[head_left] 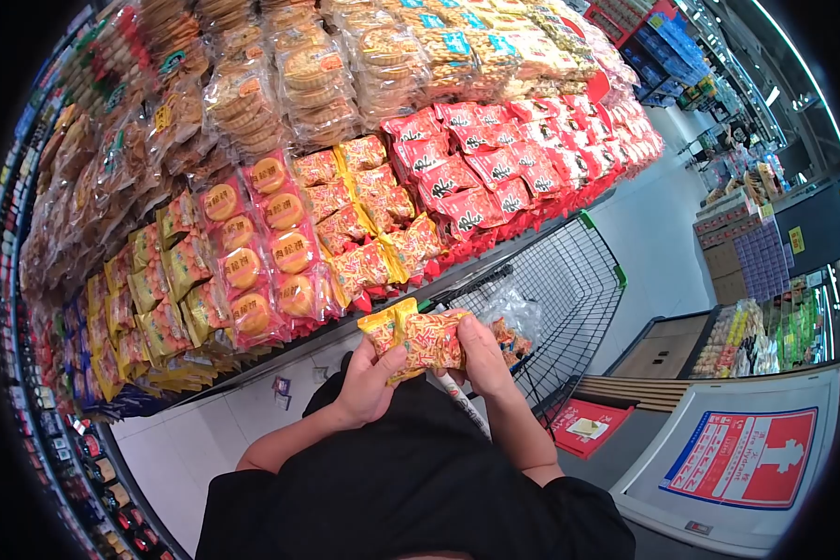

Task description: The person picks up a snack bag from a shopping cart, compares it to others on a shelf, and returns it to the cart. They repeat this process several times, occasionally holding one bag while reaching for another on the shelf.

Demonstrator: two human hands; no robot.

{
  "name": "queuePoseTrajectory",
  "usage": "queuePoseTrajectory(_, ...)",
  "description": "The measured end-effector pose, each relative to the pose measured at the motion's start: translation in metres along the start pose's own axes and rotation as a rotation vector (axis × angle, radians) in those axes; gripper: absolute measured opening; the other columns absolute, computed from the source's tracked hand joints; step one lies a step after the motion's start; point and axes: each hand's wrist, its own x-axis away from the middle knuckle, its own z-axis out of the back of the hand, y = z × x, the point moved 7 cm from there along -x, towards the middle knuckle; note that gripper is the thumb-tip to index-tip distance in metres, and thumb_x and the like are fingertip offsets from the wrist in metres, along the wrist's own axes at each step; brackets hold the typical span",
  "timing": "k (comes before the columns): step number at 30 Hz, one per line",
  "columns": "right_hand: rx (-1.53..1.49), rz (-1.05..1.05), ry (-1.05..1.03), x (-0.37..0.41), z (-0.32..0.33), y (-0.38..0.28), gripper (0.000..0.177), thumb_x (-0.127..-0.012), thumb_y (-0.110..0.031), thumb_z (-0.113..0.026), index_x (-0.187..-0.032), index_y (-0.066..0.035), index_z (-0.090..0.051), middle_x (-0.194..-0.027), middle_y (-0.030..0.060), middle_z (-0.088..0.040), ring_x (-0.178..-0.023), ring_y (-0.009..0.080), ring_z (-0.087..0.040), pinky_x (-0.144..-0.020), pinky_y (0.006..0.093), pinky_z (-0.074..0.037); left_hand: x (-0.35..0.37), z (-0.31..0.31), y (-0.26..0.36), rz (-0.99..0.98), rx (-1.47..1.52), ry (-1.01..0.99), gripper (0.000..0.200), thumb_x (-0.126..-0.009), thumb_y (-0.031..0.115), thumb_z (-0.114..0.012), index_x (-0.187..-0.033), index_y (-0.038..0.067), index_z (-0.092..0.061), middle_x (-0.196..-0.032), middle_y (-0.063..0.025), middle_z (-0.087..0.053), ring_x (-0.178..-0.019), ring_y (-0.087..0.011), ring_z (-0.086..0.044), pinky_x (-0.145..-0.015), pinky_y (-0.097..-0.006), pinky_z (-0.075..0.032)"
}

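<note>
Held in front of my body is a yellow and red snack bag (429, 342). My left hand (371, 381) grips its left end, thumb on the front. On the other end, my right hand (483, 357) has its fingers wrapped round the edge. Similar yellow and red snack bags (362, 266) lie in rows on the shelf just ahead. Beyond my right hand, a clear plastic bag with snacks (515, 327) sits in a black wire shopping cart (569, 299).
Pink packs of round cakes (245, 268), red packets (476, 163) and clear bags of biscuits (313, 70) fill the display. A white fire hydrant cabinet (625, 485) stands at the lower right. Pale floor (658, 224) runs past the cart.
</note>
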Motion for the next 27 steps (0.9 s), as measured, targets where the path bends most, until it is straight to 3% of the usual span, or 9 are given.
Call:
queuePoseTrajectory(5, 0.013, 0.029, -0.035, -0.001, -0.001, -0.003, 0.051, -0.107, -0.046, -0.027, -0.12, -0.002, -0.05, -0.071, 0.0065, -0.063, -0.043, 0.007, -0.047, -0.035, 0.0206, -0.03, 0.001, 0.0, 0.001, -0.025, -0.006, 0.014, 0.052, -0.098, 0.013, -0.054, -0.144, 0.005, -0.032, -0.136, -0.0123, -0.052, -0.124, -0.0248, -0.056, -0.105, -0.0431, -0.047)
queuePoseTrajectory(8, -0.011, -0.019, -0.045, -0.001, 0.0, 0.003, 0.042, -0.108, -0.037, -0.03, -0.122, -0.002, -0.049, -0.08, 0.0079, -0.065, -0.052, 0.0077, -0.054, -0.044, 0.0203, -0.04, 0.001, 0.0, 0.002, -0.037, -0.011, 0.012, 0.051, -0.098, 0.011, -0.053, -0.144, 0.005, -0.032, -0.137, -0.0125, -0.051, -0.125, -0.025, -0.055, -0.105, -0.0431, -0.047)
queuePoseTrajectory(11, 0.28, 0.303, 0.207, 0.0, 0.01, -0.015, 0.032, -0.103, -0.029, -0.052, -0.122, -0.004, -0.05, -0.101, 0.0125, -0.066, -0.081, 0.0123, -0.063, -0.061, 0.0227, -0.048, 0.001, 0.001, 0.005, -0.065, 0.01, 0.039, 0.05, -0.098, 0.009, -0.052, -0.144, 0.005, -0.032, -0.137, -0.0127, -0.051, -0.126, -0.0253, -0.055, -0.106, -0.043, -0.046)
queuePoseTrajectory(13, 0.788, 0.644, 0.346, 0.022, -0.009, -0.068, 0.041, -0.084, -0.02, -0.076, -0.115, -0.005, -0.053, -0.121, 0.0138, -0.061, -0.11, 0.0225, -0.06, -0.082, 0.0325, -0.049, 0.0, 0.004, 0.006, -0.052, 0.009, 0.081, 0.049, -0.099, 0.008, -0.05, -0.144, 0.005, -0.031, -0.137, -0.013, -0.051, -0.126, -0.0252, -0.054, -0.106, -0.0429, -0.045)
queuePoseTrajectory(14, 0.788, 0.65, 0.34, 0.025, -0.014, -0.083, 0.041, -0.084, -0.02, -0.076, -0.115, -0.005, -0.053, -0.121, 0.0138, -0.061, -0.11, 0.0225, -0.06, -0.082, 0.0325, -0.049, 0.0, 0.004, 0.007, -0.061, 0.009, 0.081, 0.049, -0.099, 0.008, -0.05, -0.144, 0.005, -0.031, -0.137, -0.013, -0.051, -0.126, -0.0252, -0.054, -0.106, -0.0429, -0.045)
queuePoseTrajectory(16, 1.39, 0.832, 0.033, 0.031, -0.054, -0.095, 0.052, -0.067, -0.021, -0.085, -0.107, -0.006, -0.056, -0.125, 0.0116, -0.059, -0.117, 0.0316, -0.056, -0.091, 0.0411, -0.045, 0.001, 0.005, 0.006, -0.096, 0.04, 0.079, 0.044, -0.099, 0.006, -0.052, -0.14, 0.004, -0.037, -0.133, -0.0113, -0.054, -0.122, -0.0205, -0.056, -0.104, -0.0391, -0.046)
queuePoseTrajectory(20, 1.387, 0.755, -0.203, 0.006, -0.055, -0.082, 0.044, -0.064, -0.02, -0.083, -0.096, -0.008, -0.056, -0.123, 0.0087, -0.061, -0.113, 0.0301, -0.058, -0.094, 0.0442, -0.042, 0.003, 0.007, 0.007, -0.121, 0.003, 0.09, 0.044, -0.099, 0.006, -0.052, -0.14, 0.004, -0.036, -0.132, -0.0113, -0.054, -0.122, -0.0203, -0.056, -0.104, -0.0389, -0.046)
queuePoseTrajectory(24, 1.272, 0.706, -0.395, -0.03, -0.057, -0.107, 0.033, -0.063, -0.014, -0.078, -0.088, -0.009, -0.056, -0.092, 0.0037, -0.062, -0.09, 0.026, -0.059, -0.083, 0.0395, -0.044, 0.007, 0.013, 0.016, -0.119, 0.069, 0.085, 0.044, -0.099, 0.007, -0.05, -0.141, 0.002, -0.036, -0.133, -0.0128, -0.054, -0.123, -0.0227, -0.056, -0.105, -0.0414, -0.045)
queuePoseTrajectory(27, 1.205, 0.935, -0.271, -0.072, -0.063, -0.142, 0.031, -0.061, -0.006, -0.071, -0.088, -0.008, -0.057, -0.074, 0.001, -0.056, -0.081, 0.0257, -0.055, -0.073, 0.038, -0.046, 0.013, 0.007, 0.018, -0.041, 0.072, -0.049, 0.044, -0.1, 0.009, -0.047, -0.141, 0.0, -0.036, -0.135, -0.0155, -0.053, -0.122, -0.0295, -0.058, -0.105, -0.0437, -0.045)
